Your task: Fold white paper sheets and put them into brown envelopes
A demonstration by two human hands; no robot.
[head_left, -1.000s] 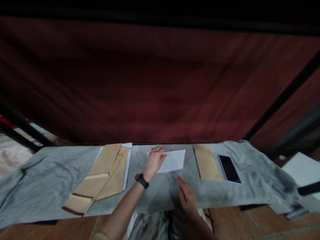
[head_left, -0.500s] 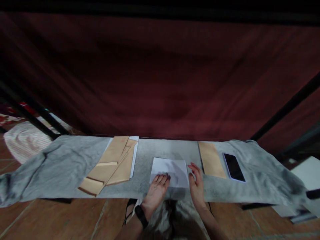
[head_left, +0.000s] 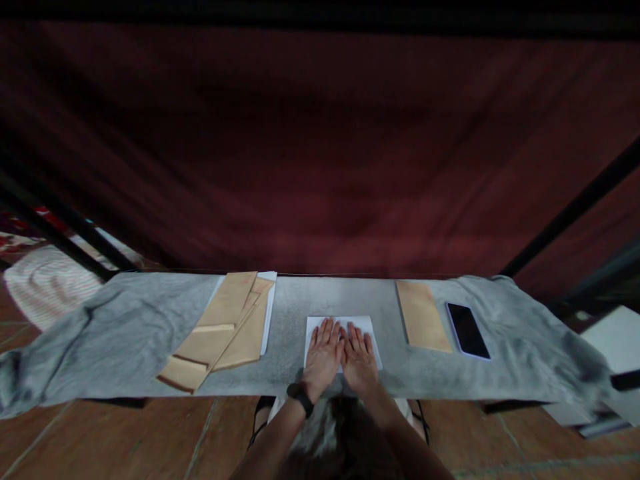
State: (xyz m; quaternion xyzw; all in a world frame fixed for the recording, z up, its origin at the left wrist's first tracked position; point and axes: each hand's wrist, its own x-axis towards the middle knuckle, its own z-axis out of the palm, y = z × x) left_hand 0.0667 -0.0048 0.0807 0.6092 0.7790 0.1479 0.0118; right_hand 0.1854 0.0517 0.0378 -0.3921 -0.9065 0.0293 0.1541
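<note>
A sheet of white paper [head_left: 369, 325], possibly folded, lies on the grey cloth in front of me, mostly covered by my hands. My left hand [head_left: 323, 353] rests flat on its left half, fingers stretched toward the far edge; a dark band is on that wrist. Right beside it, my right hand [head_left: 359, 357] presses flat on the right half, with the two hands touching near the thumbs. To the left lie several brown paper envelopes [head_left: 227, 313], fanned over white sheets [head_left: 268, 327]. One brown envelope [head_left: 424, 317] sits alone to the right.
A phone [head_left: 468, 330] with a dark screen lies right of the single envelope. Grey cloth [head_left: 140, 333] covers the narrow table and bunches at both ends. A dark red fabric panel [head_left: 320, 167] stands behind, between black bars. Striped cloth [head_left: 53, 280] is at far left.
My right hand has moved left from beside the paper onto it, and now lies flat. My left hand has slid forward on the sheet, its fingers straighter.
</note>
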